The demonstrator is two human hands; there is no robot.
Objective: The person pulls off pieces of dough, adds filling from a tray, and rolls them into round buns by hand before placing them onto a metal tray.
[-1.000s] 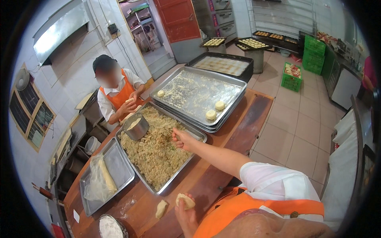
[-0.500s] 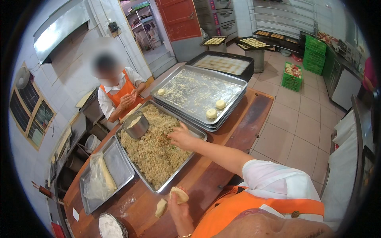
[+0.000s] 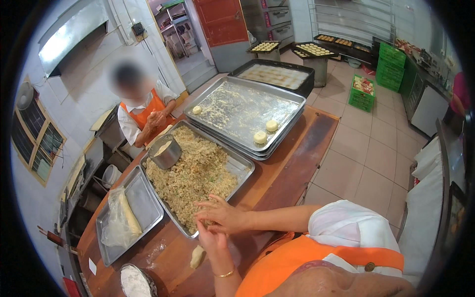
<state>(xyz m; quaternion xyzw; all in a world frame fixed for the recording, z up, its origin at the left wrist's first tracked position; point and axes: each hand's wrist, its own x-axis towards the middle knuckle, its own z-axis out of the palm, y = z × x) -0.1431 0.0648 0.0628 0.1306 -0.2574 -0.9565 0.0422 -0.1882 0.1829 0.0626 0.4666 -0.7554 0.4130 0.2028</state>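
Observation:
My left hand [image 3: 213, 243] is raised, palm up, at the near edge of the filling tray. Half a second ago a flat dough round lay in it; now the fingers largely hide what is there. Cupped over it, my right hand [image 3: 222, 216] has bent fingers, and I cannot make out what is in them. The crumbly, tan filling [image 3: 193, 173] is heaped in a metal tray [image 3: 246, 170] just beyond my hands. A small dough piece [image 3: 197, 257] lies on the wooden table [image 3: 173, 270] below my left hand.
A metal cup [image 3: 165, 152] sits in the filling. Stacked trays [image 3: 237, 106] with a few round pastries stand beyond. At left are a tray with bagged dough [image 3: 129, 215] and a flour bowl [image 3: 136, 282]. Across the table, a person [image 3: 148, 109] has both hands together.
My right hand has left the filling and moved toward me, meeting my left hand. My left hand has risen slightly, and the dough round is now hidden. The view has shifted a little.

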